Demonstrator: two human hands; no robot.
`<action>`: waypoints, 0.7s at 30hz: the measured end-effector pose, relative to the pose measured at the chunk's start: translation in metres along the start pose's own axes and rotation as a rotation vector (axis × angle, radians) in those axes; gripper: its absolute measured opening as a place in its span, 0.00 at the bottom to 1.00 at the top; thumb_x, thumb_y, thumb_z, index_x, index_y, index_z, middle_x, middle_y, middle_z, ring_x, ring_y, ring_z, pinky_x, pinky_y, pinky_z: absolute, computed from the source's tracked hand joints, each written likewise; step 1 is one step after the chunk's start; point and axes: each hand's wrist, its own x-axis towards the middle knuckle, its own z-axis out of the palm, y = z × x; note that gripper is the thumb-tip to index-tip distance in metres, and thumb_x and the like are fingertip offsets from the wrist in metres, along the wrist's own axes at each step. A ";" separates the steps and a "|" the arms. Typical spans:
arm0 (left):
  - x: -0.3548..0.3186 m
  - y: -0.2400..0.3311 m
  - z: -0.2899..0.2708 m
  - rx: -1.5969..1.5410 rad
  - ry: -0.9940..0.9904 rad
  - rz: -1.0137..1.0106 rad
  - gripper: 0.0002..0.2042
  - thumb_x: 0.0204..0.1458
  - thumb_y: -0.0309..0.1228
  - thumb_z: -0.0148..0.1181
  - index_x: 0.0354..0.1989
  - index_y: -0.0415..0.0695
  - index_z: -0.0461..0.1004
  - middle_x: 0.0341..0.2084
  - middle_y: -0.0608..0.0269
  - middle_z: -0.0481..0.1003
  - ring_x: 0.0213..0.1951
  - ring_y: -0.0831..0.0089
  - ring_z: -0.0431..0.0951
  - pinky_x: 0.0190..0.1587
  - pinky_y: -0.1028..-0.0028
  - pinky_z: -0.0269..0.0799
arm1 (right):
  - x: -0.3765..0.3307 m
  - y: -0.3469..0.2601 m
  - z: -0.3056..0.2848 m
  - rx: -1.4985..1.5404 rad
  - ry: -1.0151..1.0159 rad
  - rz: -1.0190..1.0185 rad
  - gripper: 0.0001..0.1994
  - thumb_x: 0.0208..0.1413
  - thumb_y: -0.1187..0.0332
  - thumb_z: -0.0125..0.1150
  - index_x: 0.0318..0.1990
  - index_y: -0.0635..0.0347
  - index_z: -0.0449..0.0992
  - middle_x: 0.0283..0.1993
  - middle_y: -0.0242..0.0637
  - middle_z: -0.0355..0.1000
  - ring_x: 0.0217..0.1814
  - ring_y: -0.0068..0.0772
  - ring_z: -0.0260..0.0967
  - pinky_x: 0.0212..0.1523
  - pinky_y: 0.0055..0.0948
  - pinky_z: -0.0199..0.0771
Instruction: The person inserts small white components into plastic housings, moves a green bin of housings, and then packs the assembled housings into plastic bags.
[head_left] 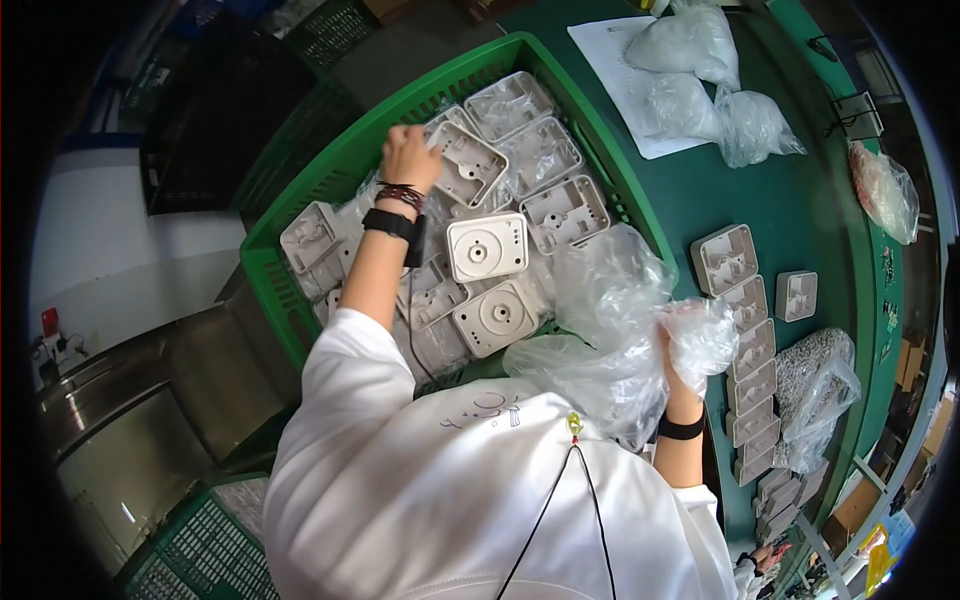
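My left hand (410, 160) reaches into a green plastic crate (290, 185), its fingers curled at the corner of an open off-white plastic housing (467, 165). More such housings lie in the crate among clear plastic bags. Two of them, a housing (487, 247) and another housing (497, 317), lie with a round recess facing up. At the crate's right corner my right hand (676, 350) is closed on a bunched clear plastic bag (703, 335), which partly hides its fingers. Loose clear plastic film (610, 290) spreads from there over the crate's near right side.
On the green table (640, 200) to the right stands a row of housings (750, 345), with a single housing (797, 296) beside it. A bag of small grey parts (815, 390) lies nearby. Filled clear bags (690, 60) rest on white paper (610, 70) at the far side.
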 end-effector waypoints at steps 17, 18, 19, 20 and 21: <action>-0.054 -0.157 -0.047 0.110 -0.204 -0.572 0.14 0.41 0.36 0.47 0.34 0.43 0.70 0.33 0.47 0.71 0.38 0.51 0.69 0.39 0.60 0.65 | 0.002 0.016 -0.002 0.172 0.060 0.153 0.06 0.43 0.72 0.57 0.31 0.56 0.73 0.32 0.39 0.68 0.36 0.42 0.64 0.38 0.36 0.62; -0.060 -0.160 -0.046 0.183 -0.227 -0.622 0.15 0.42 0.37 0.47 0.35 0.42 0.70 0.33 0.48 0.71 0.38 0.51 0.69 0.40 0.60 0.64 | 0.002 0.017 -0.002 0.176 0.044 0.173 0.06 0.43 0.71 0.57 0.31 0.56 0.73 0.32 0.39 0.68 0.36 0.42 0.64 0.38 0.36 0.62; -0.067 -0.166 -0.040 0.185 -0.226 -0.628 0.15 0.42 0.37 0.47 0.35 0.42 0.70 0.33 0.48 0.71 0.38 0.51 0.69 0.40 0.60 0.64 | 0.003 0.016 -0.001 0.180 0.043 0.169 0.06 0.43 0.71 0.57 0.31 0.56 0.73 0.32 0.39 0.68 0.36 0.42 0.64 0.38 0.36 0.62; -0.074 -0.173 -0.028 0.331 -0.115 -0.593 0.15 0.41 0.37 0.49 0.36 0.42 0.69 0.34 0.48 0.70 0.39 0.51 0.67 0.42 0.61 0.63 | 0.003 0.015 0.000 0.180 0.050 0.155 0.06 0.43 0.71 0.57 0.31 0.55 0.73 0.32 0.39 0.68 0.36 0.42 0.64 0.38 0.36 0.62; -0.082 -0.178 -0.016 0.476 -0.005 -0.555 0.16 0.41 0.36 0.50 0.37 0.42 0.68 0.35 0.49 0.69 0.40 0.51 0.66 0.43 0.61 0.61 | 0.003 0.015 0.000 0.180 0.057 0.141 0.05 0.43 0.71 0.58 0.31 0.55 0.73 0.32 0.39 0.68 0.36 0.42 0.64 0.38 0.36 0.62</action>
